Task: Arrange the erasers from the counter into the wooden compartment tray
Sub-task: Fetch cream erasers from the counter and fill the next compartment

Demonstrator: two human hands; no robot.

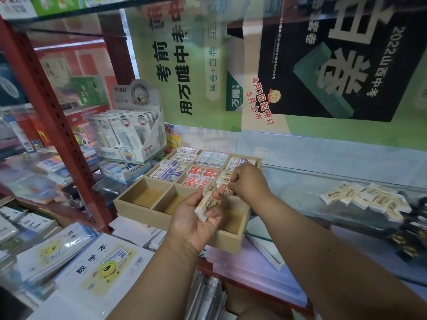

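Observation:
The wooden compartment tray (129, 205) stands on the counter, its far and middle compartments filled with wrapped erasers and its near ones bare. My left hand (196, 224) is palm up over the tray's near side, holding a few cream erasers (206, 205). My right hand (248, 181) hovers over the middle right compartment with its fingertips pinched on one cream eraser (225, 189). A loose pile of cream erasers (367, 198) lies on the glass counter to the right.
A red shelf post (57, 125) rises left of the tray. A white display box (129, 137) of stationery stands behind the tray. Exercise books (97, 266) lie at the near left. Black binder clips (411, 227) sit at the far right.

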